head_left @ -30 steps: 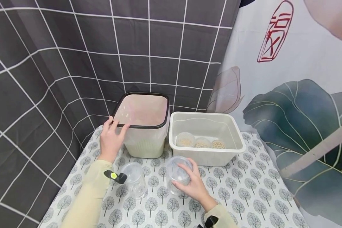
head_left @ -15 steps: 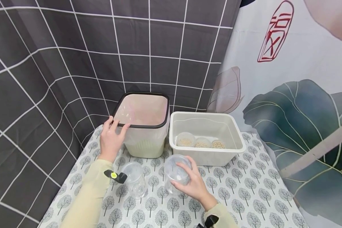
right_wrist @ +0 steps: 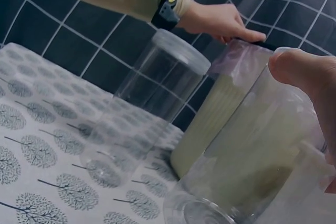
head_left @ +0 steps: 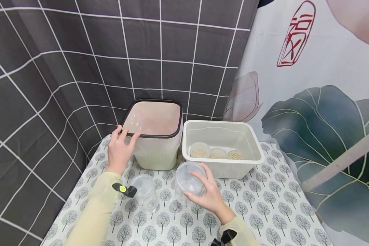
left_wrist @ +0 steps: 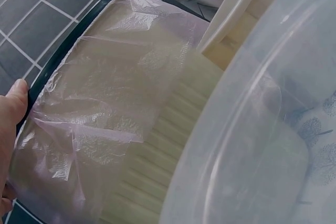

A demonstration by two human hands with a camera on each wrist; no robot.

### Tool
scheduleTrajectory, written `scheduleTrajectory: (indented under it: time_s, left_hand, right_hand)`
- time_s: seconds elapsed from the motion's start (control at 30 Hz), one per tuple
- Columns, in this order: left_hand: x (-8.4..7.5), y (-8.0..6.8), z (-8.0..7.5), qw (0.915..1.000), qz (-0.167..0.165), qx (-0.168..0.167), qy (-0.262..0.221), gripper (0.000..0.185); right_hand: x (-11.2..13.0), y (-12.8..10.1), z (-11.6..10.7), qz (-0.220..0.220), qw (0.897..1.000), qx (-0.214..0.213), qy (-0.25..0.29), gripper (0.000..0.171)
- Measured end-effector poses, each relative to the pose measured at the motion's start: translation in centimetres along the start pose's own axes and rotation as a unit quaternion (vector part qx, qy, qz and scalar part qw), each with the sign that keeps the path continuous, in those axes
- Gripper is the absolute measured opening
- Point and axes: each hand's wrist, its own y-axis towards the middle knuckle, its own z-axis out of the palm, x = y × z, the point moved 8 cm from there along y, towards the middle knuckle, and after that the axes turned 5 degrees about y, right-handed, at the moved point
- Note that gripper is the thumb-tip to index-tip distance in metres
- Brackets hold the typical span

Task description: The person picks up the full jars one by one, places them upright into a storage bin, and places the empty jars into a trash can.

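Note:
My right hand (head_left: pixel 206 195) grips a clear plastic jar (head_left: pixel 187 180) from its right side and holds it tilted just above the table, in front of the white tub. In the right wrist view the thumb (right_wrist: pixel 310 72) lies over that jar (right_wrist: pixel 252 150). My left hand (head_left: pixel 120 147) rests with straight fingers on the front left corner of a pale bin (head_left: pixel 155 150), which has a dark rim and a thin plastic liner. The left wrist view shows the thumb (left_wrist: pixel 13 106) on that rim. A second clear lidded jar (head_left: pixel 146 193) stands upright by my left wrist.
A white tub (head_left: pixel 224 164) right of the bin holds three small cups of beans or grains (head_left: pixel 200 150). The table (head_left: pixel 264 205) has a tree-print cloth. A dark tiled curtain hangs behind and to the left, and a leaf-print curtain hangs on the right.
My right hand has raised the clear jar a little and tipped it toward the bin and tub. My left hand has stayed on the bin's rim.

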Motion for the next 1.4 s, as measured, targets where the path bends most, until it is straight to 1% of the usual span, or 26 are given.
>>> scheduleTrajectory:
  time_s: [0.13, 0.23, 0.33, 0.4, 0.43, 0.6, 0.73, 1.0, 1.27, 1.4]
  left_hand:
    - [0.1, 0.0, 0.2, 1.0, -0.002, 0.009, 0.003, 0.05]
    - [0.3, 0.0, 0.4, 0.9998, -0.007, 0.017, 0.003, 0.051]
    - [0.4, 0.0, 0.4, 0.9998, -0.009, 0.016, 0.004, 0.051]
    - [0.4, 0.1, 0.3, 0.9998, -0.01, 0.015, 0.004, 0.051]
    - [0.4, 0.1, 0.3, 0.9999, -0.01, 0.014, 0.003, 0.051]
    - [0.4, 0.2, 0.3, 0.9999, -0.008, 0.013, 0.006, 0.051]
    - [0.2, 0.3, 0.3, 0.9998, -0.002, 0.016, 0.008, 0.051]
    - [0.4, 0.0, 0.3, 0.9995, -0.005, 0.031, 0.008, 0.051]
    - [0.1, 0.2, 0.2, 0.9995, 0.012, 0.025, 0.015, 0.051]
    - [0.0, 0.1, 0.2, 0.9994, 0.009, 0.029, 0.017, 0.051]
  right_hand:
    - [0.8, 0.7, -0.4, -0.019, 1.0, -0.005, 0.008, 0.067]
    - [2.0, 1.5, -1.0, -0.048, 0.999, -0.021, 0.014, 0.064]
    - [2.5, 2.2, -1.4, -0.076, 0.996, -0.034, 0.017, 0.063]
    - [3.0, 2.7, -1.5, -0.085, 0.996, -0.036, 0.018, 0.064]
    - [2.9, 2.8, -1.5, -0.089, 0.995, -0.036, 0.018, 0.064]
    - [5.9, 4.5, -2.5, -0.118, 0.992, -0.043, 0.029, 0.062]
    - [7.3, 5.5, -3.1, -0.123, 0.991, -0.048, 0.035, 0.059]
    - [8.2, 6.5, -3.8, -0.148, 0.986, -0.068, 0.032, 0.055]
    - [9.2, 7.8, -4.4, -0.167, 0.982, -0.07, 0.05, 0.057]
    - [9.7, 8.3, -4.6, -0.173, 0.981, -0.066, 0.064, 0.058]
